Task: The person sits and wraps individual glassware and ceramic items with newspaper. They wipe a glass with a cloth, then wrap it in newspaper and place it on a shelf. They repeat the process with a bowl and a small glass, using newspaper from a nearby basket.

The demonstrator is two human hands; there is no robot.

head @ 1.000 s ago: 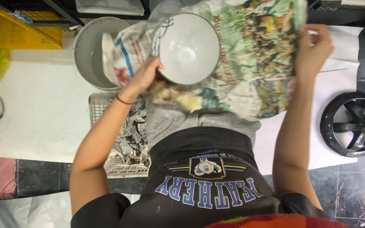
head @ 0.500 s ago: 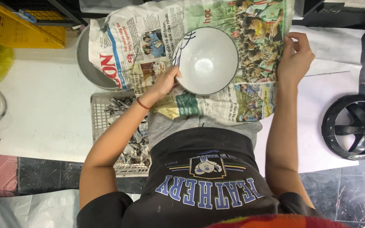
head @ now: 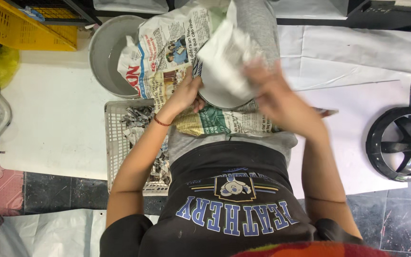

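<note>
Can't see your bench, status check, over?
Left hand steadies bowl. Right hand, blurred, folds newspaper over it. Nothing in the way.

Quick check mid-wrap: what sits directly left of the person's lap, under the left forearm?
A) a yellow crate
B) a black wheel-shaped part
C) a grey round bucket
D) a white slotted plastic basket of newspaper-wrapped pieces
D: the white slotted plastic basket, holding crumpled newspaper-wrapped pieces, lies under the left forearm, just behind the left hand.

Black short-sleeved shirt (head: 229, 209) with bear print, grey trousers (head: 191, 140), red wrist string (head: 161, 122)
</note>
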